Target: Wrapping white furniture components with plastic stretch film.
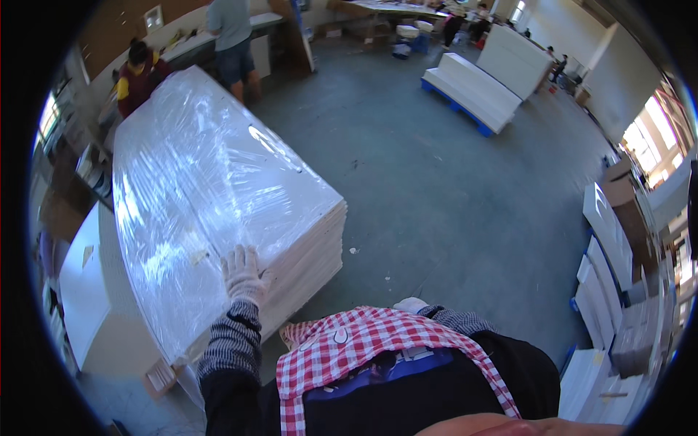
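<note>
Head: stack [225, 189] beneath left grip [245, 276]

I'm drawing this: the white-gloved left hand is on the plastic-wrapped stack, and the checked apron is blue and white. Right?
Not quite: the head view shows the checked apron is red and white. The white-gloved left hand is on the plastic-wrapped stack.

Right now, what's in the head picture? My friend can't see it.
The person's white-gloved left hand rests on a plastic-covered stack of white panels. The right hand shows only partly beyond a red-checked apron. Farther off, another white stack sits on a blue base.
</note>
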The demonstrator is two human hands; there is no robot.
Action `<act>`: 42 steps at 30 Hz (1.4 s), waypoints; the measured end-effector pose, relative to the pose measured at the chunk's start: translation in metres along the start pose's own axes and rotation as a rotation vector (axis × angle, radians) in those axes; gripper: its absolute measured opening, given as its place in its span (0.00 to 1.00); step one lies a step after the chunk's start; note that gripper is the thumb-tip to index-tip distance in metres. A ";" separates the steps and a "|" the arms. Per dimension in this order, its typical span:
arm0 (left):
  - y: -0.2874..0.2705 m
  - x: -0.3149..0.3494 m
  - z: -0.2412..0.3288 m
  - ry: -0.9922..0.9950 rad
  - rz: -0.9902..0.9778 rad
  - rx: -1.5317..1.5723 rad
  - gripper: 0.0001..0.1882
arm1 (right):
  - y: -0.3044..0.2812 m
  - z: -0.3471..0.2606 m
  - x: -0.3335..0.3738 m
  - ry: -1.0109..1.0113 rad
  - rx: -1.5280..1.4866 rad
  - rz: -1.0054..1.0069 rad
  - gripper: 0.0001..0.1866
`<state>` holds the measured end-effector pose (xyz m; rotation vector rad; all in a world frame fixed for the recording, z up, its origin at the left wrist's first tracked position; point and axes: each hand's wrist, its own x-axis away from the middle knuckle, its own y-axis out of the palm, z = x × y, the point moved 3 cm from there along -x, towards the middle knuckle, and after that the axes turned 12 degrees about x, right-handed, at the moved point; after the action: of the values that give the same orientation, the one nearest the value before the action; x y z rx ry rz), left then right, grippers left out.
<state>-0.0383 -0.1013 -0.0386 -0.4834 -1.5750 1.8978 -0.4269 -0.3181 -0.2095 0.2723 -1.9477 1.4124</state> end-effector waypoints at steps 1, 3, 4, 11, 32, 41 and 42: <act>0.000 0.005 -0.004 0.002 -0.008 0.024 0.43 | -0.002 -0.007 0.000 -0.015 0.052 -0.051 0.17; -0.007 0.016 -0.012 0.002 -0.052 0.095 0.42 | -0.008 -0.015 0.004 0.002 0.004 -0.088 0.18; -0.015 0.018 -0.011 0.008 -0.078 0.140 0.41 | -0.010 -0.012 0.005 0.067 -0.078 -0.092 0.18; -0.004 0.009 -0.012 0.023 -0.134 0.109 0.44 | 0.007 -0.005 -0.030 -0.192 0.207 -0.058 0.14; -0.037 0.153 -0.285 -0.799 0.205 0.192 0.44 | -0.297 -0.251 -0.087 -0.429 -0.272 0.916 0.17; -0.047 0.168 -0.276 -0.695 0.307 0.330 0.39 | -0.275 -0.402 -0.129 -0.374 0.433 0.571 0.36; -0.035 0.162 -0.274 -0.646 0.370 0.271 0.37 | -0.276 -0.403 -0.129 -0.283 0.408 0.429 0.37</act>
<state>0.0224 0.2132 -0.0491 -0.0294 -1.6400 2.6973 -0.0151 -0.0916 -0.0236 0.2594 -2.0016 2.1594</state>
